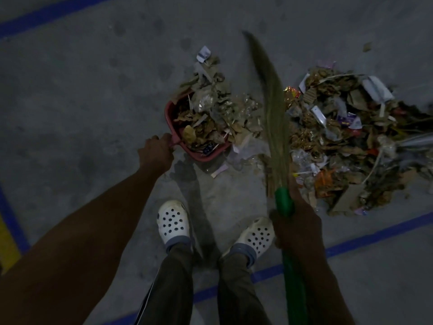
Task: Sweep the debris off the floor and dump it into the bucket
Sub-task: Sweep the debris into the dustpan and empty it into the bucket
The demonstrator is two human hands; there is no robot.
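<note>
A red dustpan (172, 113) lies on the grey concrete floor, heaped with dry leaves, paper scraps and wrappers. My left hand (156, 151) grips its handle at the near left corner. My right hand (295, 225) grips the green handle of a grass broom (273, 109), whose bristles stand between the dustpan and a large debris pile (346, 137) to the right. A smaller heap of debris (218, 90) spills over the dustpan's far side. No bucket is in view.
My two feet in white perforated clogs (173, 221) stand just behind the dustpan. Blue floor lines run across the near floor (375, 235) and the far left corner (46, 15). A yellow patch (7, 242) lies at the left edge.
</note>
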